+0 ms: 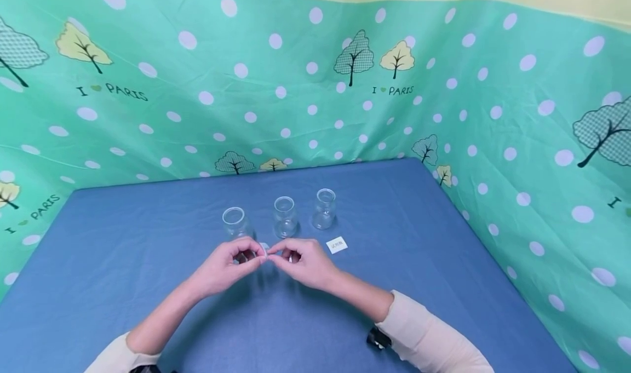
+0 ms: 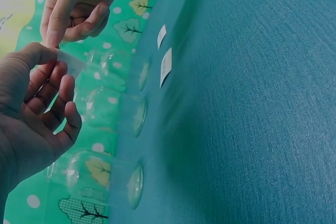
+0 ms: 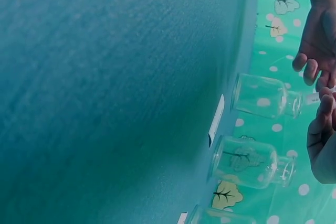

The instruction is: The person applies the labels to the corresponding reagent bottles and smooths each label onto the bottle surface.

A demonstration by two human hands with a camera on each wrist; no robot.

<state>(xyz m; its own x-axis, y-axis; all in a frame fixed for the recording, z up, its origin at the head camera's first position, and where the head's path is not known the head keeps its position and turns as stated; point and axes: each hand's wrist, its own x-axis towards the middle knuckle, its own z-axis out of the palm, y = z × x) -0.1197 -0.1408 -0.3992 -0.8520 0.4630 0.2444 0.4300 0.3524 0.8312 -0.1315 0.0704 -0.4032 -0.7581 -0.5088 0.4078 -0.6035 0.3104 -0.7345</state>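
Note:
A small white label (image 1: 264, 247) is held up between both hands, in front of the glass jars. My left hand (image 1: 227, 266) pinches it between thumb and index finger, the other fingers loosely bent, and its flat face shows in the left wrist view. The right hand (image 1: 310, 263) pinches at the label's edge, its fingertips meeting those of the left. Just beyond the hands stand the left glass jar (image 1: 234, 216), partly hidden by the left hand, and the middle glass jar (image 1: 286, 219).
A third glass jar (image 1: 324, 211) stands at the right end of the row. Two white labels (image 2: 166, 67) lie on the blue table (image 1: 419, 285) before the jars; one bears dark writing. Green patterned cloth (image 1: 315, 93) hangs behind and at the sides.

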